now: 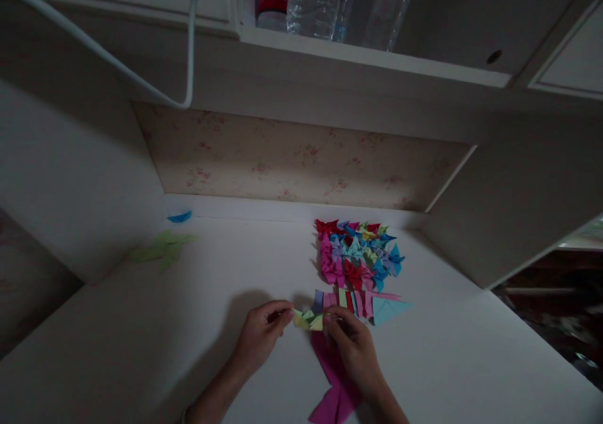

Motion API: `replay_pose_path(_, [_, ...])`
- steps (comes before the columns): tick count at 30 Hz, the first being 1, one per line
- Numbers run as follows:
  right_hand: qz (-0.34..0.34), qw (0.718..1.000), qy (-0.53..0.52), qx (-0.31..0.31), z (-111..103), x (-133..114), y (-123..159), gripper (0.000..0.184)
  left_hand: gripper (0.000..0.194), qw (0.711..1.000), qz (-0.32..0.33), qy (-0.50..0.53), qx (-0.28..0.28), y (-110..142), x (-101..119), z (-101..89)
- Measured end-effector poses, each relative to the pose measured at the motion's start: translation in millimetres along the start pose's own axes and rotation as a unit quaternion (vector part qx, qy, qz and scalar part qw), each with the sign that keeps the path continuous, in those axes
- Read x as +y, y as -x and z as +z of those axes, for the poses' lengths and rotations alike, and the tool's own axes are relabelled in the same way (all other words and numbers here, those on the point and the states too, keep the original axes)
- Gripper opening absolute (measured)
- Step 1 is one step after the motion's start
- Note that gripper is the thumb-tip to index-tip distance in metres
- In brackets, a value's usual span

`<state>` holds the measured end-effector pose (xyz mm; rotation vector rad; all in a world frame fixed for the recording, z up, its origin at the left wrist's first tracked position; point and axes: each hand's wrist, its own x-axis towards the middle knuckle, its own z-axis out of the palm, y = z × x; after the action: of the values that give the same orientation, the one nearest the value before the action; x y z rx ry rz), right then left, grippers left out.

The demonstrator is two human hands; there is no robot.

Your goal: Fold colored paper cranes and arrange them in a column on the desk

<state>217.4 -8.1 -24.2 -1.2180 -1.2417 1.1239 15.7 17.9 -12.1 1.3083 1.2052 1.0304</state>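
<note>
Dim, greyish light, with the lower left corner very dark. Soft shadows spread over the desk (438, 361) left of the hands (261, 333) — light seems to come from the right. The green paper (162, 249) looks smeared; bottles (313, 3) carry faint glints — wide-angle stretch toward the edges.

One head-worn camera covers this, peering forward and down across the counter (264, 254) from the wearer's side! Forearms (220, 386) reach in from the bottom edge, left hand (262, 333) and right hand (351, 345) low and near the middle, the closest things in shot. Beyond them it faces the floral wall panel (282, 160), with the shelf (377, 60) crossing on top, a wide frame, its lines sloping down rightward.
</note>
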Motion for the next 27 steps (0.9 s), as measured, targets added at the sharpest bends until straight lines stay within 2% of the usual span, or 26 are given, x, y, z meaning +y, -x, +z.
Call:
replay_pose_path(10, [-0.016, 1.0, 0.011, -0.022, -1, -9, 1, 0.028, 0.036, 1.0, -0.009, 0.019, 0.015, -1, -1, 3.8])
replay_pose_path(20, [-0.027, 0.999, 0.019, 0.006, 0, -13, 2, 0.031, 0.037, 1.0, -0.007, 0.009, 0.013, 0, -3, 3.5])
replay_pose_path(23, [-0.029, 0.999, 0.021, 0.02, 0, -14, 2, 0.033, 0.037, 1.0, -0.015, 0.004, -0.005, 0, -5, 3.9])
replay_pose_path(27, [-0.034, 0.998, 0.03, 0.043, 0, -13, 2, 0.035, 0.033, 0.998, -0.019, -0.024, -0.055, -1, -5, 3.4])
